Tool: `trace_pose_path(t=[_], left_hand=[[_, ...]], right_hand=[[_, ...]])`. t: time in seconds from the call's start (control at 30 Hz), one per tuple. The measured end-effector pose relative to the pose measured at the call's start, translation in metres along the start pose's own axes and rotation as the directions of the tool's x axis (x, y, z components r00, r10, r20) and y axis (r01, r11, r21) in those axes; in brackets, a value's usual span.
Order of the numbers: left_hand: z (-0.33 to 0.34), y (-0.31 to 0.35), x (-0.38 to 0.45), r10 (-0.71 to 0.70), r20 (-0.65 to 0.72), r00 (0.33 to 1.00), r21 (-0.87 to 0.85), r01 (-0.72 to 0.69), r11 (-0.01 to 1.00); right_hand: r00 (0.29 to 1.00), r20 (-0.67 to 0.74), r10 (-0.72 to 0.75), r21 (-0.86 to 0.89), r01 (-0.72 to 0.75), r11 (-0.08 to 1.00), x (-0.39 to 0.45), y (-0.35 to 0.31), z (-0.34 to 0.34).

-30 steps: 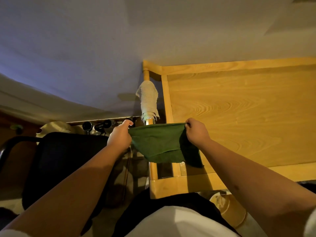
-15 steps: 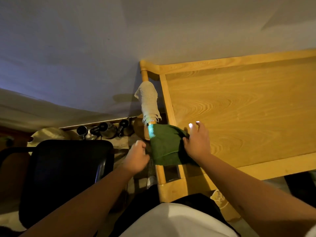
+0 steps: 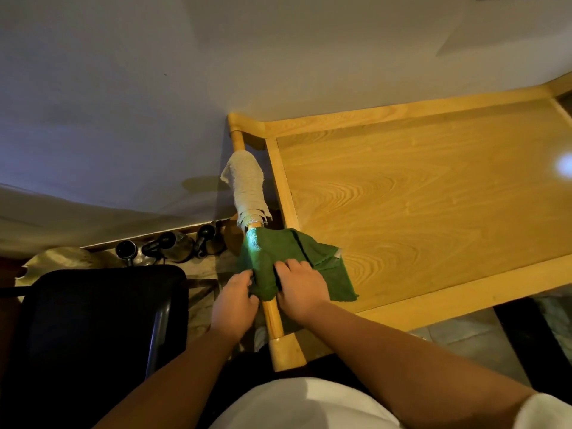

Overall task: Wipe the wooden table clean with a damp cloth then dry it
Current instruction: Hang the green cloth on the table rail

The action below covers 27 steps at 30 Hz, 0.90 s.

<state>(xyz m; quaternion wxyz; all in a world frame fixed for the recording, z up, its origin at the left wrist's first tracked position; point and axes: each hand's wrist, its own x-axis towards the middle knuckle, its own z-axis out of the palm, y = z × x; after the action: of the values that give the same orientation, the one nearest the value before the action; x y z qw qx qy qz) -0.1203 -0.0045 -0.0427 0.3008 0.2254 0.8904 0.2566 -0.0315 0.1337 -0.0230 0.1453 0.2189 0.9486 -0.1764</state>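
Note:
A green cloth (image 3: 278,252) is draped over the round wooden rail (image 3: 274,317) at the left end of the wooden table (image 3: 433,196), and part of it spills onto the tabletop. My left hand (image 3: 233,305) pinches the cloth's left side beside the rail. My right hand (image 3: 301,289) lies on the cloth just right of the rail, fingers curled into its folds. Farther along the same rail hangs a pale beige cloth (image 3: 247,187).
A black chair (image 3: 93,320) stands to the left of the table. Dark metal jugs (image 3: 167,246) sit on the floor by the wall (image 3: 154,88). The table has a raised rim (image 3: 464,289) on its near side.
The green cloth was held stretched between both hands, then laid over the rail. Both hands have since closed together on it at the rail, and the view has shifted left.

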Motion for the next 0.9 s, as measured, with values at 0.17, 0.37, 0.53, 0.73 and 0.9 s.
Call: trace_pose_path(t=[0.17, 0.37, 0.53, 0.73, 0.9], left_hand=[[-0.009, 0.009, -0.009, 0.001, -0.163, 0.987, -0.062, -0.012, 0.998], [-0.023, -0.014, -0.030, 0.064, 0.047, 0.997, 0.047, -0.067, 0.997], [-0.022, -0.012, -0.033, 0.136, 0.362, 0.922, 0.034, -0.159, 0.987], [-0.029, 0.018, -0.018, -0.102, 0.307, 0.946, -0.507, 0.253, 0.824], [-0.026, 0.027, -0.022, -0.120, 0.437, 0.891, -0.642, 0.403, 0.653]], right_hand=[[1.000, -0.017, -0.018, 0.058, 0.019, 0.998, -0.003, -0.004, 0.001], [0.997, 0.043, 0.068, 0.523, -0.080, 0.849, -0.009, 0.000, 0.009], [0.946, 0.315, 0.077, 0.830, -0.314, 0.460, -0.013, 0.003, 0.004], [0.869, 0.493, 0.043, 0.859, -0.479, -0.181, -0.005, -0.011, -0.008], [0.815, 0.577, -0.046, 0.792, -0.572, -0.214, 0.010, -0.020, -0.001]])
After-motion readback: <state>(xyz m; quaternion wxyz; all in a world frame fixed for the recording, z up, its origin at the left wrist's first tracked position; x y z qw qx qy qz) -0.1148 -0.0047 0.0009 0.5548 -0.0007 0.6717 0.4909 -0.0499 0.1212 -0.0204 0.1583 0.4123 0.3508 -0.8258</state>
